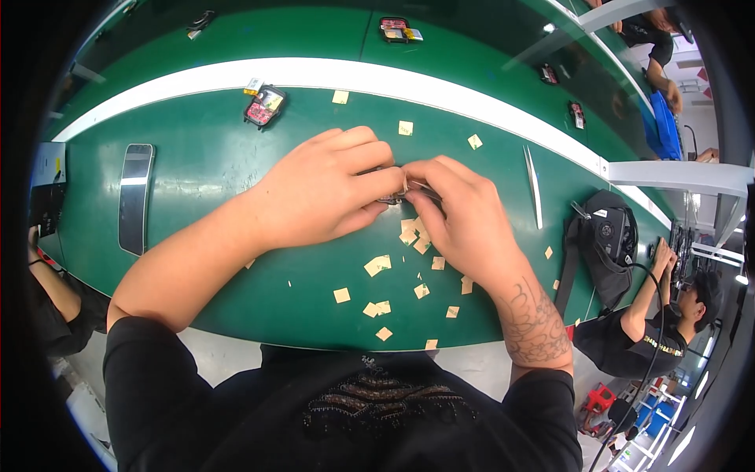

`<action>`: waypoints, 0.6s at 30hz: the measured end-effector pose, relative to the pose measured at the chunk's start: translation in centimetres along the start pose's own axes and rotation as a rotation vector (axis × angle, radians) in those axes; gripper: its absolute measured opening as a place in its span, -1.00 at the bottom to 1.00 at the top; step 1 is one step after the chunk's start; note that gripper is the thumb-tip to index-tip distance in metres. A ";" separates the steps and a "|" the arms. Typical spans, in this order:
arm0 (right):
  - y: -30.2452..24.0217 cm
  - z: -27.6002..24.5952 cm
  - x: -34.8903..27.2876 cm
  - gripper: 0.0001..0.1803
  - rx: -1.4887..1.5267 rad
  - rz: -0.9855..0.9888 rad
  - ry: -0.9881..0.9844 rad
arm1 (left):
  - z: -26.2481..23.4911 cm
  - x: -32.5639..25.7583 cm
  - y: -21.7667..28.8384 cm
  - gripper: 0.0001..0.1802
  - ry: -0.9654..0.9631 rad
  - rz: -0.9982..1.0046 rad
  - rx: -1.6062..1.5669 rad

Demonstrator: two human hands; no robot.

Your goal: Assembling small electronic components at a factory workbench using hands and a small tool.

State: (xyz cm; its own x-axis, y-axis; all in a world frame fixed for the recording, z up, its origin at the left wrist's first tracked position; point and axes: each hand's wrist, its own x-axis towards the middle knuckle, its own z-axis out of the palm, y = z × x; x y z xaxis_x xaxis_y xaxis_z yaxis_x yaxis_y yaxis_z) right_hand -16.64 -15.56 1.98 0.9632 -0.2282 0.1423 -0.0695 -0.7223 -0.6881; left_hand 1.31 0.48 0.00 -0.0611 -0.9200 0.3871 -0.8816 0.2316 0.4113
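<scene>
Both hands meet at the middle of the green table [204,165]. The left hand [318,193] and right hand [460,216] pinch a small dark part [391,198] between their fingertips, mostly hidden. Tan paper squares [377,264] lie scattered near them; tweezers [534,187] rest to the right, a phone [135,197] far left

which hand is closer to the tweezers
Right. The right hand sits just left of the tweezers, with a small gap. The left hand is farther left, beyond the right one.
</scene>
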 end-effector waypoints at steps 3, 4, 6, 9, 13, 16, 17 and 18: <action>0.0 -0.1 0.1 -0.77 -0.001 0.013 0.008 | 0.0 0.0 -0.1 -0.66 -0.001 -0.016 -0.006; 0.0 -0.1 0.1 -0.78 0.016 0.026 0.010 | 0.1 0.0 -0.1 -0.67 -0.008 -0.016 -0.011; 0.1 -0.2 0.2 -0.78 0.033 0.040 0.013 | 0.0 0.0 -0.2 -0.68 -0.017 -0.017 -0.017; 0.3 -0.3 0.2 -0.78 0.042 0.056 0.002 | 0.0 0.0 -0.3 -0.69 -0.032 -0.032 -0.035; 0.7 -0.3 0.2 -0.77 0.019 0.050 -0.005 | 0.0 0.1 -0.3 -0.68 -0.025 -0.035 -0.048; 0.6 -0.3 0.1 -0.78 0.030 0.064 -0.009 | 0.0 0.1 -0.2 -0.66 -0.017 -0.041 -0.057; 0.5 -0.2 0.1 -0.78 0.033 0.065 -0.005 | 0.0 0.2 -0.1 -0.65 -0.008 -0.046 -0.060; 0.5 -0.1 0.0 -0.78 0.033 0.065 -0.006 | 0.0 0.2 0.0 -0.65 -0.008 -0.047 -0.060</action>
State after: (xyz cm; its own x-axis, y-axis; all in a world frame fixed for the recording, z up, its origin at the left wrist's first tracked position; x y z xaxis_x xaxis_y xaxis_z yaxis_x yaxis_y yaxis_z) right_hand -16.67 -16.00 1.76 0.9583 -0.2702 0.0925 -0.1234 -0.6840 -0.7189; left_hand 1.35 0.32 0.09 -0.0239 -0.9327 0.3599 -0.8540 0.2062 0.4776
